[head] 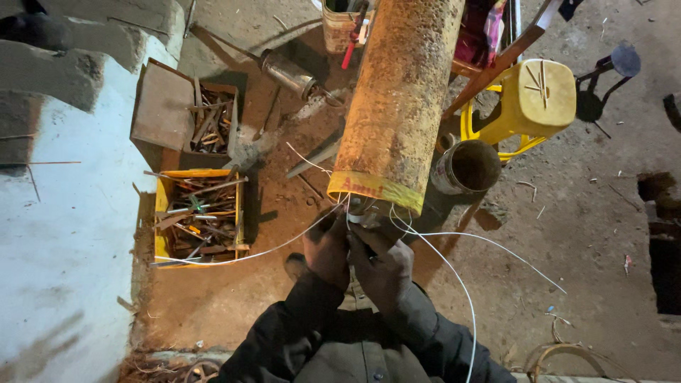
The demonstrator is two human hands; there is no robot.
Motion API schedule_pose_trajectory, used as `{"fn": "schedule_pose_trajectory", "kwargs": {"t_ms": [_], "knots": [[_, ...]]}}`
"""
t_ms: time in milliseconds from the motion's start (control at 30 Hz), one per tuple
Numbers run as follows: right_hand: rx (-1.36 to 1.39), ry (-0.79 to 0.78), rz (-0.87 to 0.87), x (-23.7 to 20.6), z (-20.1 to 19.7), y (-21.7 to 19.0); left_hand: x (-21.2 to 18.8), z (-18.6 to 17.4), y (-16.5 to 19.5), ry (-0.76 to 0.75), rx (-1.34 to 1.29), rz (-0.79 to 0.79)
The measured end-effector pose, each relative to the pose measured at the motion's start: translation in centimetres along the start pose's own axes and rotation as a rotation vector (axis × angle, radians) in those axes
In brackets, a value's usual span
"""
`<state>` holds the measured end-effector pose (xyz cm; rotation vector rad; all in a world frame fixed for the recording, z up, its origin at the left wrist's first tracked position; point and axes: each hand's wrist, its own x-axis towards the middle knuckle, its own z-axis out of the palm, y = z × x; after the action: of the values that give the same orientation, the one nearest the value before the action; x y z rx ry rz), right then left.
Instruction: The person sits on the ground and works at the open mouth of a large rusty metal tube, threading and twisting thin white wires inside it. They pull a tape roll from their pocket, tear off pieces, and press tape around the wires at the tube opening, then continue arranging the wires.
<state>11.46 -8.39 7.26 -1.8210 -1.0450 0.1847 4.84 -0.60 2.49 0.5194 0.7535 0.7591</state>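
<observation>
Standing close over a long rusty cylinder (401, 99), the person has both hands bunched together right at its near end, where a yellow band (376, 190) wraps the rim. The left hand (326, 250) is curled shut just under that rim, and the right hand (381, 264) presses against it, fingers folded around the white wires (454, 273) that come out of the cylinder's mouth; exactly which strands each hand pinches I cannot tell, since the fingers hide the spot. From the cylinder's end one wire runs away to the left across the dirt floor (582, 234), others loop off to the right and back down past the dark sleeve. Left of the cylinder sits a yellow box (162, 213) full of metal scraps, with an open brown box (167, 106) of similar bits beyond it. Right of the cylinder stands a yellow plastic stool (543, 96), and a dark round can (468, 167) rests just beside the cylinder's near end.
</observation>
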Motion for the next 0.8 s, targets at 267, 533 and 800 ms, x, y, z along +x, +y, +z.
{"fn": "schedule_pose_trajectory", "kwargs": {"t_ms": [267, 533, 800], "knots": [[-0.012, 0.027, -0.036, -0.4, 0.2, 0.7, -1.0, -0.5, -0.1, 0.108, -0.144, -0.012], [-0.088, 0.056, -0.037, -0.5, 0.1, 0.7, -0.3, -1.0, 0.1, -0.033, 0.030, 0.062], [-0.051, 0.065, 0.010, -0.5, 0.4, 0.5, -0.4, -1.2, -0.5, 0.031, 0.127, 0.105]]}}
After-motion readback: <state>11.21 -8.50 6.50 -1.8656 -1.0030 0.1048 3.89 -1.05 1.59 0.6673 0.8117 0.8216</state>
